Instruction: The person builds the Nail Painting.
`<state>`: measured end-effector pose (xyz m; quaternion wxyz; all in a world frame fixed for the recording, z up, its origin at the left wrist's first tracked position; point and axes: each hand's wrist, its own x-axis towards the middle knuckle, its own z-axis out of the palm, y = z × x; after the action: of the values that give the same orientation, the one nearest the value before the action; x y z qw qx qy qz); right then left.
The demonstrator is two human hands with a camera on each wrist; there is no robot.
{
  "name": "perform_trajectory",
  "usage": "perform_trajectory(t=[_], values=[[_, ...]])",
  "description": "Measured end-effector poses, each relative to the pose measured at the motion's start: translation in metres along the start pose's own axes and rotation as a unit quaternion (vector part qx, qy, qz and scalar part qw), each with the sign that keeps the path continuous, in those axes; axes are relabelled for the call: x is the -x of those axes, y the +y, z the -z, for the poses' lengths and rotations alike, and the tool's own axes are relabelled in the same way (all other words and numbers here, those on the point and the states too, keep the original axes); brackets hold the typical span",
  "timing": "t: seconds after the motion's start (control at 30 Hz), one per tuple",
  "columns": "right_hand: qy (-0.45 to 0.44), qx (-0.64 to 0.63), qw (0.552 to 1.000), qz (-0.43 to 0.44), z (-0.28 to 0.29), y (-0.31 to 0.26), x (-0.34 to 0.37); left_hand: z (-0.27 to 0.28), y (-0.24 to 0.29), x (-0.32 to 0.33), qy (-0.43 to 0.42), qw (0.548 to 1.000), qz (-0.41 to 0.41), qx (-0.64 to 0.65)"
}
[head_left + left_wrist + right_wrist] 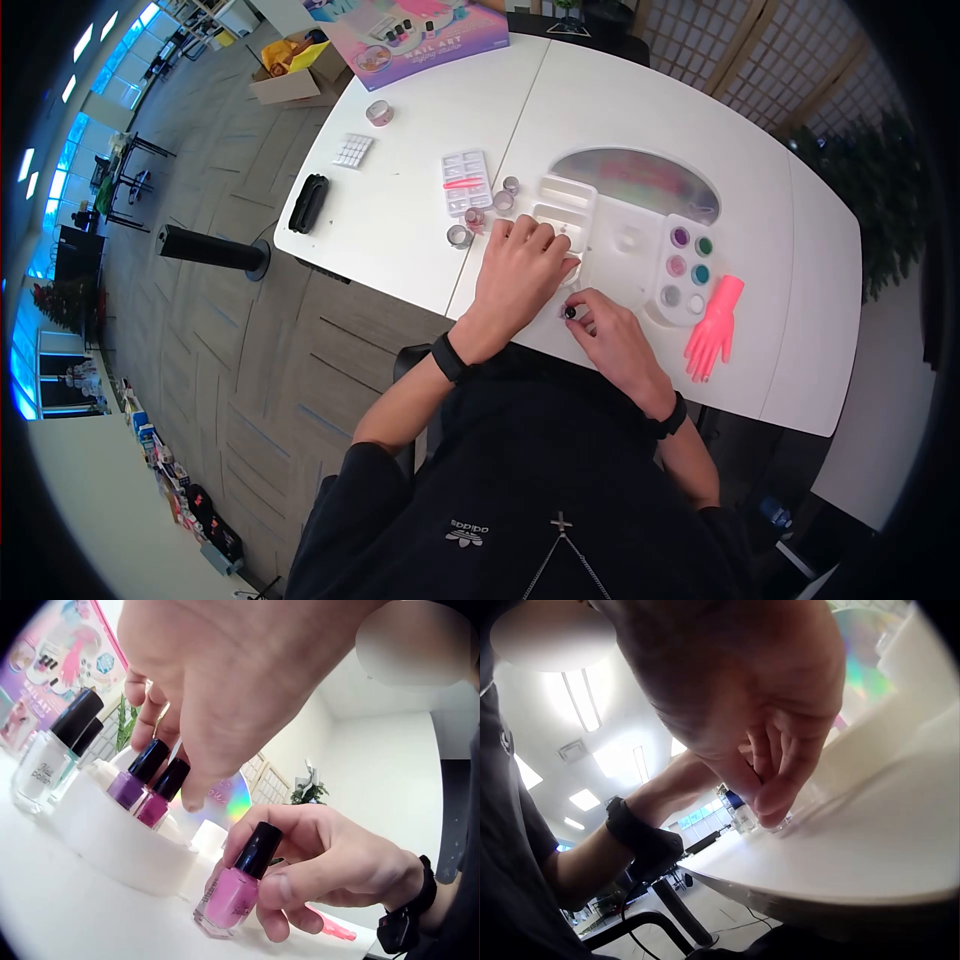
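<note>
In the head view, my left hand is over the white compartment tray. The left wrist view shows that hand with its thumb and fingers around the black caps of a purple bottle and a magenta bottle, both in a curved white holder; whether it touches them I cannot tell. My right hand pinches a pink polish bottle with a black cap, low at the table's front edge. From the right wrist view, the right hand hides most of that bottle.
Right of the tray are a pot palette and a pink model hand. Small jars and a nail tray lie to the left, with a black case farther out. A colourful box stands behind.
</note>
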<state>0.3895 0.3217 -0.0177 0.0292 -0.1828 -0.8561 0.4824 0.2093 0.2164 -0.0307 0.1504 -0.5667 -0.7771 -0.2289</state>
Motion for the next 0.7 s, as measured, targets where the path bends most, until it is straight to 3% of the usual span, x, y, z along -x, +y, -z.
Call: perform_trajectory(t=[0.13,0.23,0.47,0.7], values=[[0.004,0.004,1.000,0.005,0.001,-0.003,0.002,0.010,0.001,0.000,-0.024,1.000,0.011,0.011],[0.012,-0.004,1.000,0.005,0.005,-0.011,0.006,0.030,0.002,-0.002,0.017,0.998,0.032,0.056],[0.066,-0.016,0.998,-0.002,0.021,-0.025,0.019,0.084,-0.036,0.017,-0.058,0.977,0.166,0.125],[0.084,-0.019,0.996,0.016,0.024,-0.027,0.022,0.073,-0.035,0.032,-0.103,0.968,0.176,0.148]])
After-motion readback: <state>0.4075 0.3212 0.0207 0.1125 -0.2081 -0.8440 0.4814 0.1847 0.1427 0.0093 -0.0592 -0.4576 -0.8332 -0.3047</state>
